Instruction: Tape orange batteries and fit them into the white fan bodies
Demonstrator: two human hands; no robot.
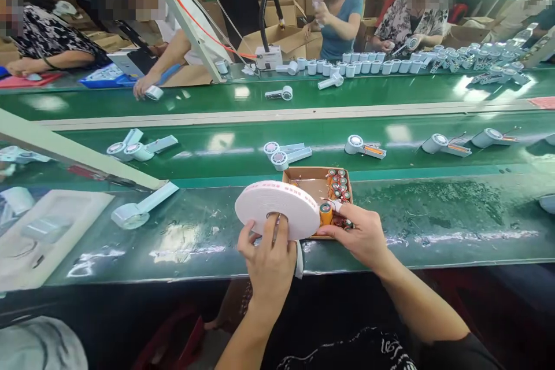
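Observation:
My left hand (267, 263) grips a large white roll of tape (277, 208) with red print on its rim, held upright at the near edge of the green bench. My right hand (362, 237) pinches a small orange battery cell (325, 214) against the roll's right side, where a strip of tape meets it. Right behind sits an open cardboard box (312, 180) holding several more orange cells with red wires.
White fan-like devices (364, 147) lie along the green conveyor (243, 144); one lies at the near left (139, 208). Several people work on the far side, with many white parts (390, 63) and cartons. A slanted frame bar (78, 153) crosses the left.

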